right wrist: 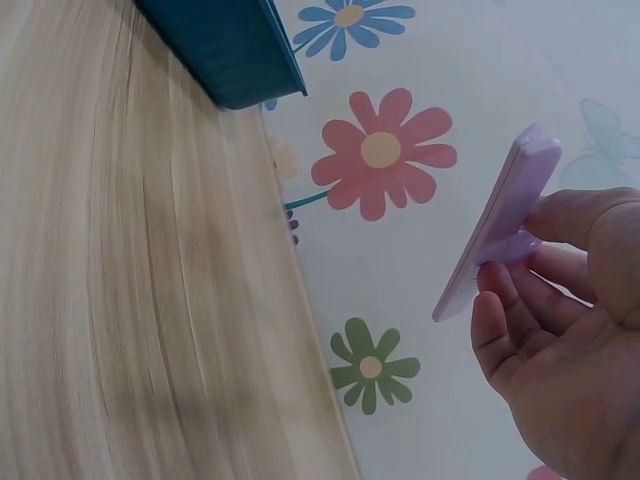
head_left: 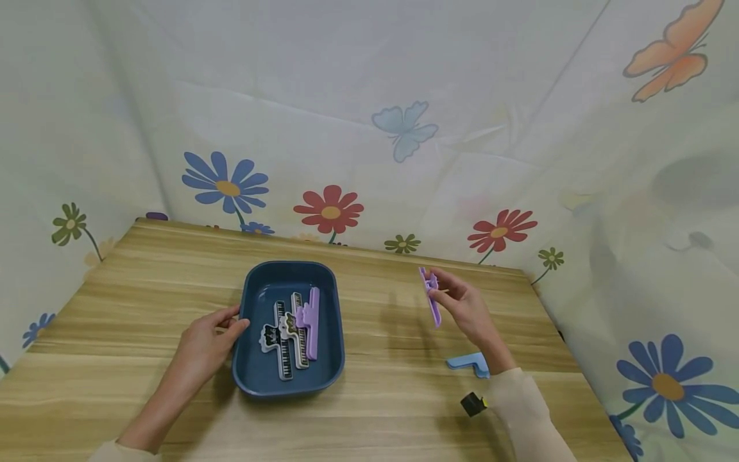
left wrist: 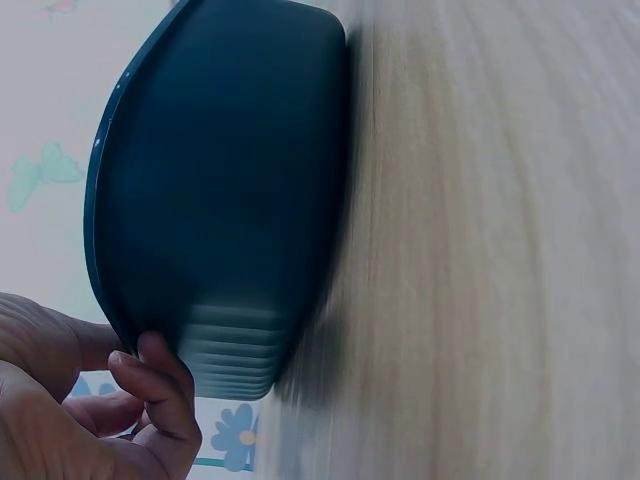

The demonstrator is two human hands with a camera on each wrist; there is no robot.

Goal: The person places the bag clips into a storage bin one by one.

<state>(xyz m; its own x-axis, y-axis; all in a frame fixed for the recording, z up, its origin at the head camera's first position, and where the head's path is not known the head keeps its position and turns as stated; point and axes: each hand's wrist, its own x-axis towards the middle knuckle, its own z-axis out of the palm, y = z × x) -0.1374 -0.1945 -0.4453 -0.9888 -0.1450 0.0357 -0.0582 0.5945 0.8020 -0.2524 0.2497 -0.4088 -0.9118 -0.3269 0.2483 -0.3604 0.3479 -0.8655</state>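
My left hand [head_left: 206, 343] pinches the left rim of a dark blue rectangular bin [head_left: 242, 378], thumb over the edge and fingers outside, as the left wrist view also shows. Inside the bin lie a purple clip [head_left: 314, 324] and two clips with piano-key patterns, one black-and-white clip [head_left: 283, 343] and one paler clip [head_left: 297, 330]. On the right, my right hand [head_left: 464, 308] holds another purple clip [head_left: 434, 308] by its handle between thumb and fingers, raised above the table. In the right wrist view this clip [right wrist: 500, 220] stands tilted, its long bar pointing away from the palm.
A light blue clip [head_left: 469, 363] lies on the wooden table [head_left: 381, 398] below my right wrist. Nearer me is a small black object [head_left: 473, 404] with a bit of yellow, beside the right sleeve. A flower-printed cloth [head_left: 346, 147] hangs behind the table's back edge.
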